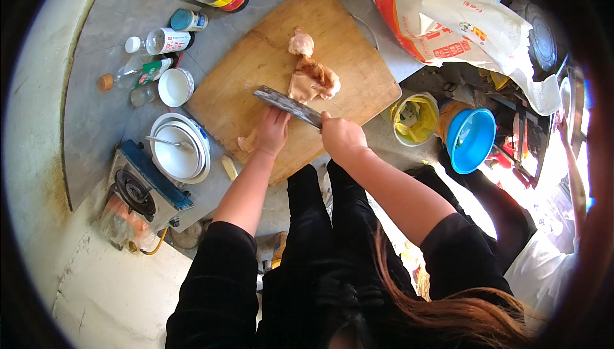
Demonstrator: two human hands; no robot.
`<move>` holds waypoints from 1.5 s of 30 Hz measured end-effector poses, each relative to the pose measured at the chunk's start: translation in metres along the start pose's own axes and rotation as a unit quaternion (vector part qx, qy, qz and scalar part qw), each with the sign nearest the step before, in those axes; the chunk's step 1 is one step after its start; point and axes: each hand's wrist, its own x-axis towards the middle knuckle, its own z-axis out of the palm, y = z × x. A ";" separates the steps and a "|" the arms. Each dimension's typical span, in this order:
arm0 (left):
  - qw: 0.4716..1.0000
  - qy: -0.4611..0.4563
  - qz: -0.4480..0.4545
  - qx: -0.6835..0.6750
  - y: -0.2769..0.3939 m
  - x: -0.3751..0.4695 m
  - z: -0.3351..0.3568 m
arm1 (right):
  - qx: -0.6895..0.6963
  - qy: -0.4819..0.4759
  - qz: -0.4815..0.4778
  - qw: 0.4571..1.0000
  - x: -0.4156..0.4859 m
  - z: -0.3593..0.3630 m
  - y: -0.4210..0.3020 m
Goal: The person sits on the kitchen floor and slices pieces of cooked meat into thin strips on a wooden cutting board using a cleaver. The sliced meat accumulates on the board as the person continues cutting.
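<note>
A kitchen cleaver [288, 105] lies slanted over the wooden cutting board [240, 70], its handle in my right hand [341, 137]. My left hand [272, 130] is on the board just below the blade, its fingertips by the cleaver's lower side; whatever may be under the fingers is hidden. Beyond the blade lies a piece of raw poultry [312, 80] with skin, and a smaller raw piece [301, 43] is at its top end. A pale scrap of raw meat or skin [246, 142] rests on the board left of my left wrist.
Bottles [168, 41], a small bowl [175, 87] and stacked bowls with a spoon [178, 152] stand left, above a portable gas stove [136, 190]. At right are a plastic bag [446, 22], a yellow-lined bin [415, 118] and a blue basin [472, 140]. Another person's arm [571, 166] shows far right.
</note>
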 end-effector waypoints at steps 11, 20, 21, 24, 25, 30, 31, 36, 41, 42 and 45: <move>0.999 -0.025 0.024 0.042 0.020 0.001 -0.030 | 0.034 0.024 -0.056 0.998 0.027 0.000 -0.007; 0.998 -0.034 -0.049 -0.028 0.037 -0.002 -0.055 | 0.103 0.130 0.015 0.986 0.006 -0.028 0.036; 0.993 -0.035 -0.090 -0.067 0.044 0.000 -0.059 | 0.123 0.143 0.021 0.982 0.003 -0.026 0.037; 0.982 0.091 -0.160 -0.032 0.058 0.008 -0.072 | 0.146 0.154 -0.007 0.977 -0.009 -0.010 0.041; 0.984 0.064 -0.167 -0.025 0.055 0.006 -0.073 | 0.144 0.151 -0.009 0.978 -0.015 -0.006 0.040; 0.989 -0.042 -0.140 0.036 0.036 0.008 -0.077 | 0.193 0.134 0.018 0.972 -0.039 0.023 0.053; 0.988 -0.053 -0.131 0.053 0.035 0.010 -0.077 | 0.195 0.130 0.025 0.972 -0.044 0.027 0.056; 0.955 -0.074 -0.227 -0.179 0.019 0.003 -0.078 | 0.209 0.122 0.037 0.970 -0.061 0.036 0.066; 0.855 -0.071 -0.346 -0.380 0.023 0.010 -0.085 | 0.200 0.107 0.044 0.973 -0.066 0.033 0.070; 0.854 -0.080 -0.368 -0.360 0.026 0.015 -0.090 | 0.200 0.109 0.045 0.973 -0.067 0.032 0.070; 0.990 -0.013 -0.139 0.019 0.051 0.036 -0.096 | 0.194 0.126 0.032 0.972 -0.067 0.037 0.074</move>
